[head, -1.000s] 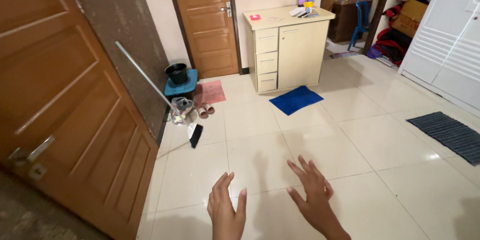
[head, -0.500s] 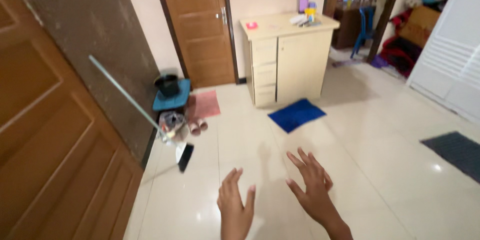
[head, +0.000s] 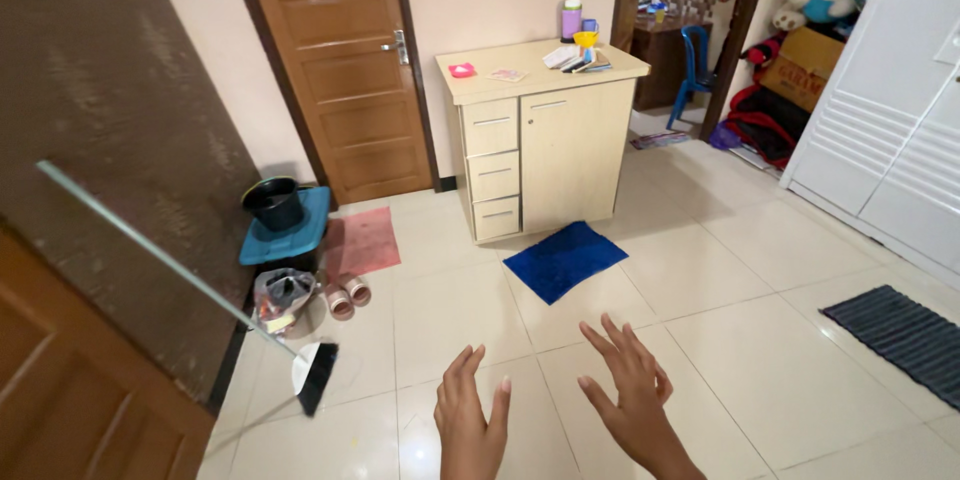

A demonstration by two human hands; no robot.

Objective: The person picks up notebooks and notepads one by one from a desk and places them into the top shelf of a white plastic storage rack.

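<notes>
My left hand [head: 470, 420] and my right hand [head: 630, 395] are held out low in front of me above the tiled floor, fingers spread, holding nothing. A broom [head: 312, 374] with a long pale handle leans against the dark wall to my left, its black bristles on the floor about an arm's length left of my left hand. A blue mat [head: 565, 260] lies on the tiles just beyond my hands.
A beige cabinet [head: 545, 150] with small items on top stands ahead by a wooden door [head: 335, 60]. A black bucket [head: 275, 205] on a blue stool, a bag, sandals [head: 348, 295] and a pink mat sit left. White wardrobe [head: 890, 110] and a dark mat [head: 900, 325] right.
The view has moved forward and turned; the open door at left has slid mostly out of frame and the broom now sits farther left. Both hands stay spread and empty.
</notes>
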